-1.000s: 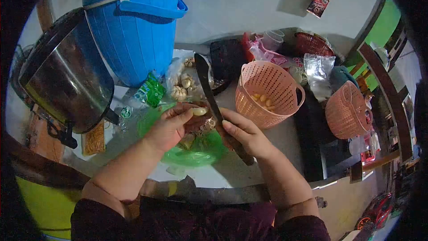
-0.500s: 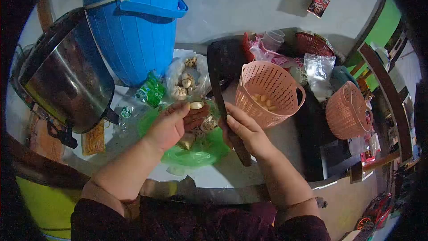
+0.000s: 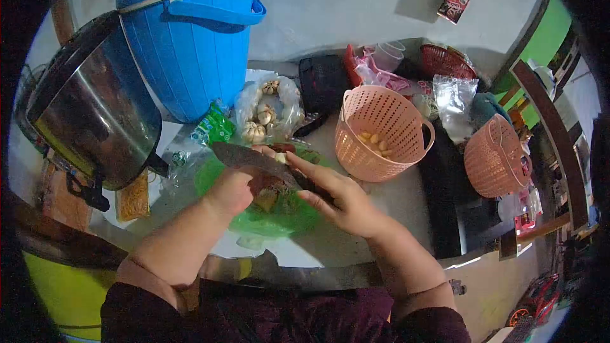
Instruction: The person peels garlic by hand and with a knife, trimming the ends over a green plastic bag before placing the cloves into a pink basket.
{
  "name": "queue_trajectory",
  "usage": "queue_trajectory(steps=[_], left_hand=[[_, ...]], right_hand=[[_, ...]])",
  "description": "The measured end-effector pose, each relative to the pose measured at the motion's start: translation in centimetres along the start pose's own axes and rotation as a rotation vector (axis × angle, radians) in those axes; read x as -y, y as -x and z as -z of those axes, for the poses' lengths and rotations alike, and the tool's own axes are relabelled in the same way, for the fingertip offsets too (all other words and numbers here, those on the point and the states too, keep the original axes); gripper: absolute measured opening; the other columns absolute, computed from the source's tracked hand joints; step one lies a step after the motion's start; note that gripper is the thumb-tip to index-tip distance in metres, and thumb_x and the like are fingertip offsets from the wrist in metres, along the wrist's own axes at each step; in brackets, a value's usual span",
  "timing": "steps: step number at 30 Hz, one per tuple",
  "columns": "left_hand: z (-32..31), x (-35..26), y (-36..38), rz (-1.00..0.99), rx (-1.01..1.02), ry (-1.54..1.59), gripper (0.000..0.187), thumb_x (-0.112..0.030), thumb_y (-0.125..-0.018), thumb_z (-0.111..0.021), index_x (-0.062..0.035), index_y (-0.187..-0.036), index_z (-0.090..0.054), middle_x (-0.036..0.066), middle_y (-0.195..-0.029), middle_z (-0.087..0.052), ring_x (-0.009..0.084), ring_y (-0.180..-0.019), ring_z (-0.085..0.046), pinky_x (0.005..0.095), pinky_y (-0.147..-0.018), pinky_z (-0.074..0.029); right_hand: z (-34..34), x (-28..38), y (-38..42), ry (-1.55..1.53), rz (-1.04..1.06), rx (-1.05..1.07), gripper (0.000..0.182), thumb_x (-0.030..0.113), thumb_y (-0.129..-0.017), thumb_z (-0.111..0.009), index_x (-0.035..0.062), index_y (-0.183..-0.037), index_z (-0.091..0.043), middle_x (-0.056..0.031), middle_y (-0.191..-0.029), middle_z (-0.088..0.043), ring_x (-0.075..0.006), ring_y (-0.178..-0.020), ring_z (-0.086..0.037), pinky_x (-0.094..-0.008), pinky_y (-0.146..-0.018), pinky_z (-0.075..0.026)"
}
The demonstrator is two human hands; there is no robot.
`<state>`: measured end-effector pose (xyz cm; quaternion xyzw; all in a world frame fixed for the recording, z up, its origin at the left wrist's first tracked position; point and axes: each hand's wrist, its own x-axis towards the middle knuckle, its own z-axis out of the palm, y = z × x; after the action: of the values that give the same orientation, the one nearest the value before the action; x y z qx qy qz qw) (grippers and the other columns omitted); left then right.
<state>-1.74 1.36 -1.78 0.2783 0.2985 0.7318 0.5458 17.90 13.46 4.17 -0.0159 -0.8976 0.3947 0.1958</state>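
A dark-bladed knife (image 3: 240, 156) lies aslant above the green plastic bag (image 3: 279, 223), its tip towards the left. My right hand (image 3: 340, 200) is closed round its handle, with the index finger stretched along it. Behind the blade, my left hand (image 3: 230, 189) grips a pale garlic clove (image 3: 280, 158); the blade hides most of its fingers. The clove shows at the upper edge of the blade, close to my right fingertips. Papery skins and dark scraps (image 3: 276, 198) lie in the green bag underneath.
Whole garlic bulbs (image 3: 255, 131) sit in a clear bag behind my hands. On the right, a pink basket (image 3: 381, 168) holds several peeled cloves (image 3: 376, 143). A second pink basket (image 3: 495, 159), a blue bucket (image 3: 190, 57) and a dark shiny container (image 3: 95, 101) stand around.
The knife has swung from nearly upright to lying aslant across my left hand. My right hand has moved left, up to the garlic clove.
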Motion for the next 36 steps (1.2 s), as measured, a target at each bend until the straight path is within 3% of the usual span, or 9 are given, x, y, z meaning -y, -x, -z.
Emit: queue_trajectory(steps=[5, 8, 11, 14, 15, 25, 28, 33, 36], left_hand=[[-0.9, -0.3, -0.1, -0.008, 0.040, -0.075, 0.025, -0.023, -0.097, -0.051, -0.0061, -0.114, -0.061, 0.005, -0.108, -0.065, 0.0161, -0.099, -0.063, 0.0322, -0.086, -0.052], [-2.1, -0.6, 0.0, 0.016, -0.045, -0.093, 0.025, -0.022, -0.098, -0.050, -0.0052, -0.113, -0.061, 0.007, -0.107, -0.066, 0.0170, -0.099, -0.064, 0.0336, -0.087, -0.052], [-2.2, -0.8, 0.4, -0.009, 0.008, -0.124, 0.025, -0.020, -0.098, -0.050, -0.0048, -0.114, -0.061, 0.009, -0.107, -0.067, 0.0185, -0.099, -0.065, 0.0346, -0.089, -0.051], [-1.5, -0.5, 0.2, 0.009, -0.035, -0.048, 0.025, -0.020, -0.098, -0.051, -0.0045, -0.113, -0.061, 0.010, -0.108, -0.067, 0.0191, -0.098, -0.065, 0.0355, -0.089, -0.051], [-2.1, -0.9, 0.1, 0.030, -0.026, -0.062, 0.024, -0.022, -0.097, -0.053, -0.0051, -0.111, -0.063, 0.009, -0.107, -0.068, 0.0188, -0.098, -0.065, 0.0360, -0.089, -0.052], [-1.4, -0.4, -0.1, -0.011, -0.141, -0.089, 0.021, -0.021, -0.098, -0.053, -0.0060, -0.105, -0.065, 0.006, -0.100, -0.068, 0.0195, -0.093, -0.067, 0.0365, -0.086, -0.054], [-1.1, -0.1, 0.2, 0.007, -0.175, -0.115, 0.020, -0.020, -0.099, -0.051, -0.0072, -0.107, -0.064, 0.005, -0.100, -0.068, 0.0197, -0.094, -0.067, 0.0363, -0.088, -0.054], [-1.5, -0.2, 0.2, 0.003, 0.001, -0.097, 0.019, -0.022, -0.098, -0.052, -0.0082, -0.107, -0.061, 0.005, -0.106, -0.065, 0.0181, -0.098, -0.064, 0.0350, -0.090, -0.052], [-1.2, -0.5, 0.1, 0.035, 0.069, -0.106, 0.017, -0.022, -0.096, -0.055, -0.0088, -0.105, -0.061, 0.004, -0.105, -0.064, 0.0164, -0.097, -0.062, 0.0330, -0.088, -0.051]], right_hand=[[0.5, 0.7, 0.0, 0.071, -0.033, 0.008, 0.056, 0.021, -0.092, -0.059, 0.0158, -0.143, -0.039, -0.0206, -0.112, -0.060, -0.0403, -0.102, -0.059, -0.0443, -0.085, -0.048], [0.8, 0.6, -0.1, 0.065, -0.048, 0.041, 0.053, 0.014, -0.093, -0.059, 0.0086, -0.142, -0.042, -0.0185, -0.112, -0.060, -0.0297, -0.101, -0.060, -0.0367, -0.087, -0.046], [0.3, -1.0, -0.1, -0.009, 0.084, -0.023, 0.049, 0.014, -0.095, -0.056, 0.0077, -0.142, -0.043, -0.0114, -0.102, -0.062, -0.0210, -0.090, -0.061, -0.0318, -0.077, -0.048], [0.5, -0.1, 0.2, -0.620, -0.409, 0.050, 0.046, 0.021, -0.098, -0.054, 0.0128, -0.141, -0.044, -0.0021, -0.082, -0.057, -0.0110, -0.065, -0.053, -0.0256, -0.059, -0.042], [0.2, -0.3, 0.2, -0.722, -0.419, 0.005, 0.044, 0.022, -0.099, -0.051, 0.0140, -0.142, -0.043, 0.0048, -0.078, -0.050, -0.0043, -0.064, -0.047, -0.0210, -0.056, -0.038], [0.8, 0.1, 0.3, -0.709, -0.401, 0.110, 0.054, 0.021, -0.100, -0.050, 0.0143, -0.149, -0.030, -0.0003, -0.096, -0.051, -0.0069, -0.080, -0.047, -0.0216, -0.068, -0.042], [0.8, 0.1, 0.3, -0.612, -0.331, 0.167, 0.056, 0.019, -0.099, -0.051, 0.0122, -0.149, -0.028, -0.0055, -0.114, -0.056, -0.0136, -0.096, -0.055, -0.0269, -0.083, -0.045], [0.9, 0.6, 0.0, -0.457, -0.167, 0.164, 0.059, 0.016, -0.096, -0.054, 0.0077, -0.149, -0.027, -0.0123, -0.146, -0.039, -0.0199, -0.132, -0.039, -0.0335, -0.107, -0.031], [0.2, -0.4, -0.3, -0.308, 0.063, 0.096, 0.060, 0.013, -0.096, -0.054, 0.0112, -0.150, -0.027, -0.0076, -0.125, -0.049, -0.0134, -0.101, -0.046, -0.0284, -0.085, -0.040]])
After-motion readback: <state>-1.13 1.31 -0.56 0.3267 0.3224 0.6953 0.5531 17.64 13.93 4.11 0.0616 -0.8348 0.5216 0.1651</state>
